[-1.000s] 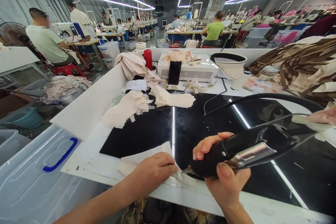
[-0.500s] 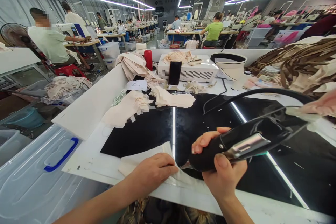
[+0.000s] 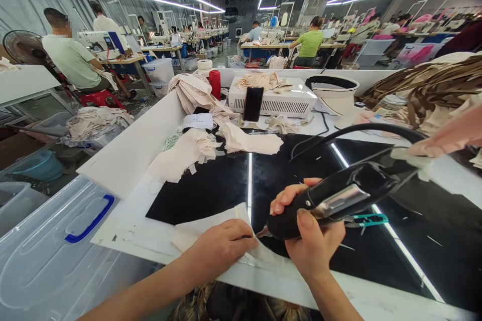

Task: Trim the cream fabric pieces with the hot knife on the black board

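My left hand pinches the edge of a cream fabric piece near the front edge of the black board. Wrapped round a black handheld tool is my right hand, with its thumb over the metal plate on the side. The tool is tilted, its narrow tip touching or very near the fabric beside my left fingertips. A black cable arches from the tool's raised end. Another person's hand is at the right, by a pale cloth piece close to that end.
Stacks of cream fabric lie behind the board, near a phone leaning on a white box. Teal snips lie right of my right hand. A plastic bin stands at the left. People sit at sewing machines beyond.
My right hand and the tool have shifted slightly left, uncovering the teal snips. The other person's hand and the pale cloth have moved left. My left hand keeps its hold on the fabric.
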A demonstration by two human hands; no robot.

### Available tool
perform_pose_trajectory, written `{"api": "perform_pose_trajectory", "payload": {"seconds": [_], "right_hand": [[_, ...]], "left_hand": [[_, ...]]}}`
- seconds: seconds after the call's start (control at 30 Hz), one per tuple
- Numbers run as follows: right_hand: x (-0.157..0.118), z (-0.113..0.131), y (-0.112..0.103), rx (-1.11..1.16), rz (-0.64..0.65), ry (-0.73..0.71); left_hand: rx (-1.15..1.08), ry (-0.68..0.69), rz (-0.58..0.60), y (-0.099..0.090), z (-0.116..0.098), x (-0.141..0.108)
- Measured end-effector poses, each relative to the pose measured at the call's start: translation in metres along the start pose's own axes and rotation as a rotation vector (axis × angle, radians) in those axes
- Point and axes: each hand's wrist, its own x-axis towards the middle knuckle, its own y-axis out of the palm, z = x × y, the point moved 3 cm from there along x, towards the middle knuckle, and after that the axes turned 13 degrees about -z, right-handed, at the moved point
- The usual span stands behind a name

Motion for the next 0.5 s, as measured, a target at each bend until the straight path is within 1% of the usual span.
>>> {"api": "perform_pose_trajectory", "payload": {"seconds": [0.13, 0.3, 0.5], "right_hand": [[0.0007, 0.0052, -0.0017, -0.007, -0.016, -0.007], [-0.0019, 0.007, -0.005, -0.012, 0.004, -0.035], [-0.0021, 0.0077, -0.0064, -0.022, 0.0, -0.01]], "left_hand": [[0.0, -0.009, 0.01, -0.0005, -0.0001, 0.0006], [0.016, -0.011, 0.018, -0.0007, 0.0003, -0.0002], [0.011, -0.011, 0.022, -0.0003, 0.0004, -0.001]]}}
